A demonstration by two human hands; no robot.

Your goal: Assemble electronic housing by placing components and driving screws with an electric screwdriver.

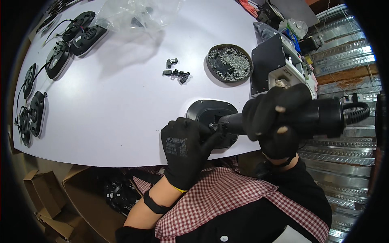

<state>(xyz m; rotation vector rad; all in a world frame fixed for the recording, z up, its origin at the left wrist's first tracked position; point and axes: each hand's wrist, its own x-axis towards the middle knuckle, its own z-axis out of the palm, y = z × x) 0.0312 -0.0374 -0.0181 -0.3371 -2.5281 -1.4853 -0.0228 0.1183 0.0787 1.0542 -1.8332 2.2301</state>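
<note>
My right hand [277, 113], in a black glove with worn fingertips, is wrapped around a black electric screwdriver [330, 117]. The tool lies nearly level, its nose pointing left over a black oval plastic housing [197, 107] at the table's front edge. By the nose a small shiny metal spot shows; whether it is the bit or a screw I cannot tell. My left hand [182, 148], gloved too, rests at the housing's left side. Its thumb and fingers close in beside the screwdriver's nose, and what they pinch is hidden.
Several small black clips [178, 75] lie mid-table. A round tray of screws [229, 62] stands beside a grey-black boxy machine [275, 65] on the right. Wired black oval units [58, 58] line the left side. A clear plastic bag [137, 16] lies at the back; cardboard boxes [44, 194] stand below.
</note>
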